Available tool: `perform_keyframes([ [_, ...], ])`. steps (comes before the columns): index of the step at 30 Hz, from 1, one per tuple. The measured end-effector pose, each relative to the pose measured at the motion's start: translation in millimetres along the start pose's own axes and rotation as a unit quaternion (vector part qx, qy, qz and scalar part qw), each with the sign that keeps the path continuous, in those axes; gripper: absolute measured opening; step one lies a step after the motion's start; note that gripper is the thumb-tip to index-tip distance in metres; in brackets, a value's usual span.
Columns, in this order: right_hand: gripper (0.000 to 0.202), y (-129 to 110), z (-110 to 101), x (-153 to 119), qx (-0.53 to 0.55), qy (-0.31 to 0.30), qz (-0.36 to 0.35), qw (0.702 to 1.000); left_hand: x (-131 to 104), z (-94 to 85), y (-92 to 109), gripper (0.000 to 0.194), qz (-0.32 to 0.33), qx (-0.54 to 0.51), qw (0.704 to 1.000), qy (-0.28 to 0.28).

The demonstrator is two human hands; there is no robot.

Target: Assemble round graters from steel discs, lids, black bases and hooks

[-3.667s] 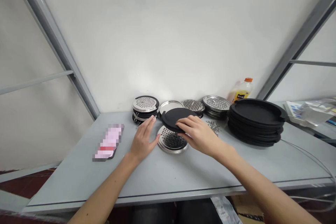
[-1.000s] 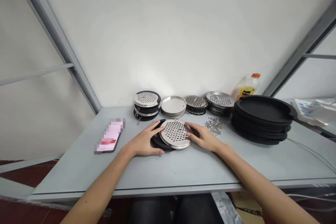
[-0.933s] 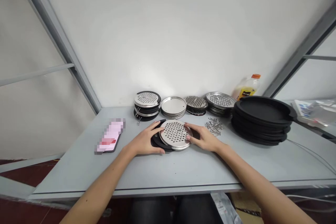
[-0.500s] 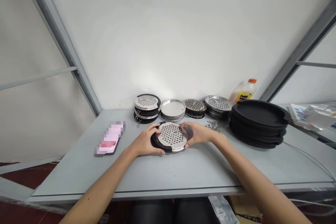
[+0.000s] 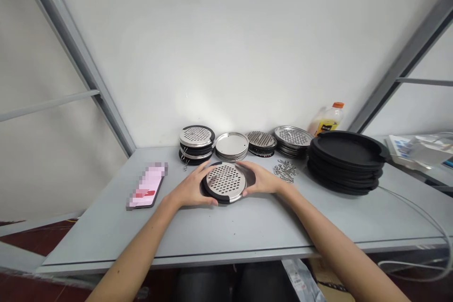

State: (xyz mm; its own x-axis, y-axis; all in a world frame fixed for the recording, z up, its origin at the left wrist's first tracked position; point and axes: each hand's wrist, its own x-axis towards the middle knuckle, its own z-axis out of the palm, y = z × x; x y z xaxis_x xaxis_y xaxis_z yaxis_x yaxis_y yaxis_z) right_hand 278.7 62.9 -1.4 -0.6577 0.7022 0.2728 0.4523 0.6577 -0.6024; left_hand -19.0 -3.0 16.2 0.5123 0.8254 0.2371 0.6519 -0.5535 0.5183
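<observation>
A round grater (image 5: 226, 181), its steel face full of holes, lies on the grey table in front of me. A black rim piece (image 5: 216, 196) curves around its left side, while bare metal edge shows on the right. My left hand (image 5: 193, 188) grips the black side, with the thumb low and the fingers at the top. My right hand (image 5: 260, 180) clasps the metal edge opposite, thumb near the lower right. Directly behind stand a stack of plain steel discs (image 5: 231, 145) and a pile of black-rimmed graters (image 5: 197, 138) with small metal clips hanging from it.
Farther back are rough grater discs (image 5: 261, 139) and a stack of metal graters (image 5: 293, 137). Loose clips (image 5: 285, 170) lie near tall stacked black holders (image 5: 348, 163). A bottle (image 5: 331, 120) stands by the wall; a phone (image 5: 148, 186) lies at left.
The steel face sits closer into the black rim, whose left part shows less beyond it. Both hands and the grater appear slightly farther left, and the view has shifted a little.
</observation>
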Motion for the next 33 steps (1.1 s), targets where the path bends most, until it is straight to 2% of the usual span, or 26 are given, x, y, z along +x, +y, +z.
perform_keyframes([
  [4, 0.109, 4.5, -4.2, -0.8, -0.025, -0.012, 0.017, 0.999, -3.3, -5.0, -5.3, 0.109, -0.016, 0.022, 1.0, -0.015],
  [10, 0.101, 0.0, -4.6, -2.0, -0.027, -0.034, -0.047, 0.998, -3.4, -0.5, -3.8, 0.103, -0.022, -0.006, 0.999, -0.024],
  [16, 0.096, -0.2, -4.8, -4.6, -0.04, -0.005, -0.034, 0.999, -4.7, 2.9, 3.3, 0.084, -0.021, -0.007, 0.999, -0.045],
  [20, 0.098, 0.2, -1.7, -6.4, -0.043, 0.005, -0.018, 0.999, -5.1, 4.1, 2.9, 0.084, -0.021, -0.006, 0.999, -0.035],
  [26, 0.115, 5.3, 1.7, -10.2, -0.028, -0.004, 0.0, 1.0, -4.8, 1.0, 4.1, 0.084, -0.028, 0.001, 0.999, -0.044],
  [33, 0.11, 8.5, -3.6, -9.1, 0.007, -0.029, 0.007, 1.0, -5.2, 2.0, -1.1, 0.088, -0.019, 0.001, 0.999, -0.043],
])
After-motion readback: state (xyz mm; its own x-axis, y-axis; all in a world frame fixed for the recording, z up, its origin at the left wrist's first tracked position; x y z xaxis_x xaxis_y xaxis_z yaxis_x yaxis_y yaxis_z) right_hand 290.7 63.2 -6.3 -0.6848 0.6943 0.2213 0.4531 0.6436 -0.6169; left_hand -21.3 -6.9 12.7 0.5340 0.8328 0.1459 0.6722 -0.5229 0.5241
